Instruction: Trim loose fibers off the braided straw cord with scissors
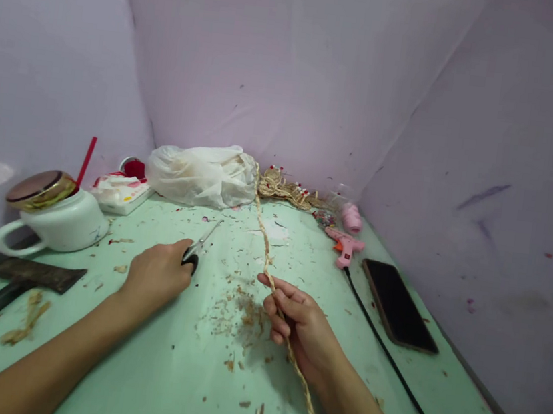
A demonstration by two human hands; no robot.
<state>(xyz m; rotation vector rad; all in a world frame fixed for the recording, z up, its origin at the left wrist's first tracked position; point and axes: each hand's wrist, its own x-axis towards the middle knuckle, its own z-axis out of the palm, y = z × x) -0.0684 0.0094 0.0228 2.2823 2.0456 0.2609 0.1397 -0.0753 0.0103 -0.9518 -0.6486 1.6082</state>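
Note:
My right hand [299,320] is closed around a braided straw rope [264,234] that runs from a tangled heap [283,188] at the back of the pale green table [160,367], through my fingers and off the near edge. My left hand [160,273] rests on the table with its fingers curled over the black handles of a pair of scissors [200,246], whose blades lie flat and point away towards the back. Straw scraps [243,314] are scattered between the two hands.
A white mug with a gold lid [54,213] and a cleaver [20,283] lie at the left. A white plastic bag [204,175] sits at the back. A pink glue gun [347,246], its black cord [388,362] and a dark phone [398,306] lie at the right. Lilac walls enclose the table.

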